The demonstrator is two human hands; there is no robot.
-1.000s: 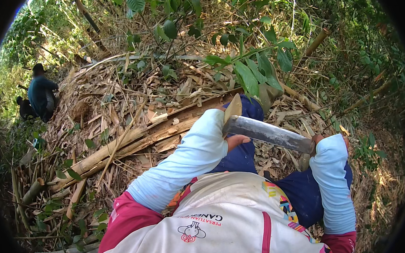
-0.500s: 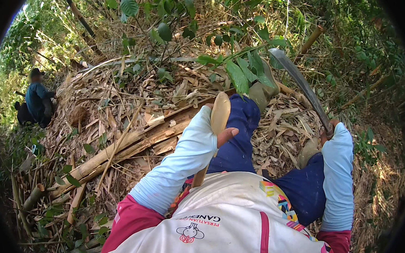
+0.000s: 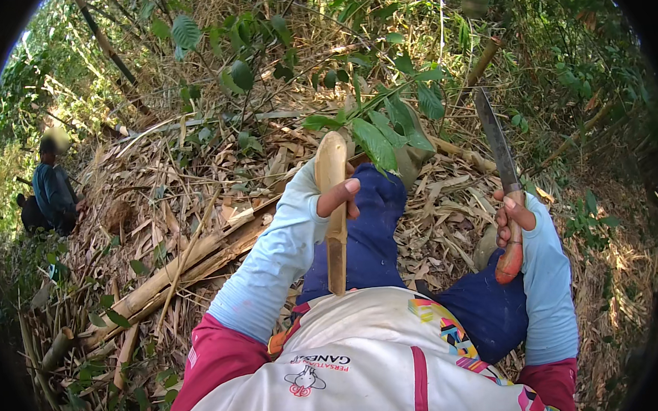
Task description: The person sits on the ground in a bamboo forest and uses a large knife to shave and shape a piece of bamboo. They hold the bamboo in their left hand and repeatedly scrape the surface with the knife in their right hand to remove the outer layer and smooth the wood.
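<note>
In front of my belly, my left hand grips a pale carved piece of split bamboo. Its upper end is rounded, and its lower part narrows into a hollow, channelled strip near my shirt. My thumb lies across its middle; the fingers behind it are mostly hidden. On the right, my right hand is closed round the reddish wooden handle of a machete. The dark blade points up and slightly left, apart from the bamboo. Light blue sleeves cover both wrists and part of the hands.
A split, weathered bamboo log lies to the left on dry leaf litter. Leafy green stems hang just ahead, by my boot. Another person crouches at the far left. Cut bamboo stubs stand at the lower left.
The machete's handle has come into sight, and its blade has turned more upright. My left hand has turned the bamboo piece more upright, with its hollow lower part now showing.
</note>
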